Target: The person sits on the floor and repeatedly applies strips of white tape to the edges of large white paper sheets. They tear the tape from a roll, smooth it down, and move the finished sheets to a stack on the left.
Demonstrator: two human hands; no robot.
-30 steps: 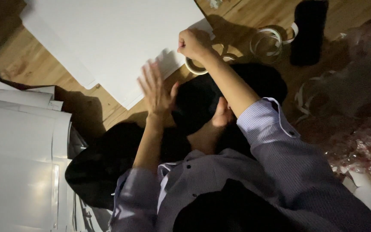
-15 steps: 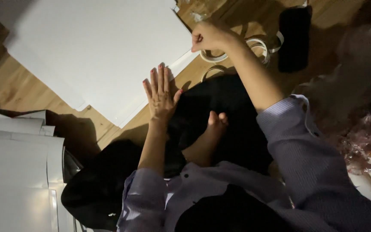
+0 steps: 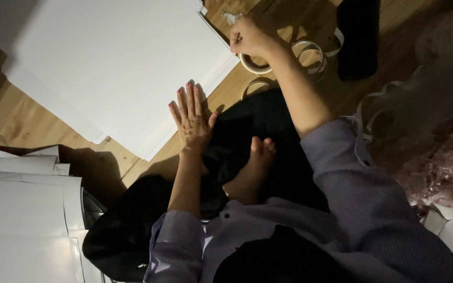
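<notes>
Fingers, left hand [image 3: 192, 123]: spread apart and flat, palm down, red-painted nails visible; fingertips rest on the near edge of the white sheets [image 3: 116, 68], heel of the hand over the dark trousers [image 3: 268, 141].
Fingers, right hand [image 3: 248, 37]: curled together into a fist, pinching a crumpled bit of clear tape [image 3: 230, 18] at 11 o'clock of the knuckles; the fist sits on the upper rim of a tape roll [image 3: 254, 64].
Tape roll: ring-shaped, pale and glossy, lying flat on the wooden floor [image 3: 22, 123] just at 6 o'clock of the right fist, touching the corner of the sheets.
Second ring: a similar translucent roll [image 3: 310, 55] at 3 o'clock of the first, with loose strips curling off it.
White sheets: large, smooth, matte rectangles stacked slightly askew, filling the 10 to 12 o'clock area; straight edges, one layer stepped below another.
Floor: warm brown wood with visible grain, in shadow.
Dark object: black, oblong, soft-looking item [image 3: 358, 36] at 2 o'clock, well apart from the right hand; kind cannot be told.
Paper stack: further white sheets [image 3: 19, 209] at 8 o'clock, edges fanned, surface faintly shiny.
Plastic wrap: crinkled, clear, reflective film [image 3: 436, 173] at 3 to 4 o'clock.
Sleeves: finely striped grey-blue cloth [image 3: 363, 199] on both arms, right cuff pushed up the forearm.
Bare foot [image 3: 255, 162]: tucked at centre, toes toward 12 o'clock, against the dark trousers.
</notes>
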